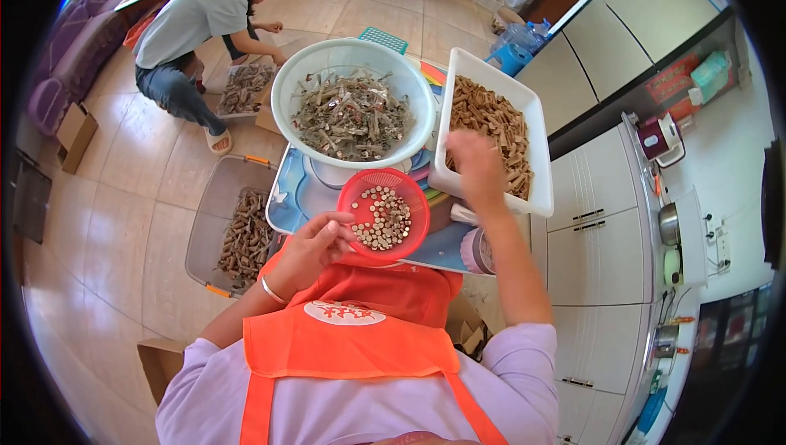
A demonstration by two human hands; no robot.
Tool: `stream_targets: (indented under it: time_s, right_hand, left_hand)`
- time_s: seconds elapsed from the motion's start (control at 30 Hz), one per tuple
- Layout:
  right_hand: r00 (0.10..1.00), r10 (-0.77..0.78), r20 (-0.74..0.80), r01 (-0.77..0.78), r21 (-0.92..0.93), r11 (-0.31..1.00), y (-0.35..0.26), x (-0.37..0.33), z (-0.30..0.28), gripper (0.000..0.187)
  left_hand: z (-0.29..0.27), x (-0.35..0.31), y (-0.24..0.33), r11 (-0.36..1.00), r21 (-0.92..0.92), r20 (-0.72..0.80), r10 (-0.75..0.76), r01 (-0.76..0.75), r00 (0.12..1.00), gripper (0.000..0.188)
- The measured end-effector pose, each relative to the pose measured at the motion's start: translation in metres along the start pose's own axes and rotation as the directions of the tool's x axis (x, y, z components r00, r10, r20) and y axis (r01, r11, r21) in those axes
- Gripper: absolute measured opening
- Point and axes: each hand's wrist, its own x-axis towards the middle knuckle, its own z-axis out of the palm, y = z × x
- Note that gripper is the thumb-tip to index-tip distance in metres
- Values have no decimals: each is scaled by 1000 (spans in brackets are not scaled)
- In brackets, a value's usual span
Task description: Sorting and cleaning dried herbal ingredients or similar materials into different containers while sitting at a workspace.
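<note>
A: Right hand (479, 168) over the white tray (537, 150) at the table's (293, 187) right edge, and it's a blur! Gripping one of those brown pieces (499, 117)? Can't tell.

B: Left hand (321, 242), fingers bent, at the red basket (425, 217). Anything pinched? Can't tell either.

A: That basket's hard by the near edge, and there's the danger: a wrist catches its rim, it tips, and the little discs (385, 224) could scatter.

B: Watch the tray! It seems to overhang the right edge; press its outer side and it might tilt.

A: Shove it left instead, and the wide bowl (281, 105) at the far left could get bumped!
</note>
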Motion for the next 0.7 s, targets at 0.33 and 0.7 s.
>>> stream_targets:
  time_s: [0.33,0.7]
  right_hand:
    - [962,-273,-11,266,261,928,-53,19,60,16]
    - [975,-206,84,213,-90,973,-33,121,155,11]
  left_hand:
    - [-7,-12,-13,822,-473,225,-234,316,946,44]
    - [-28,-71,-33,894,278,19,-370,350,929,30]
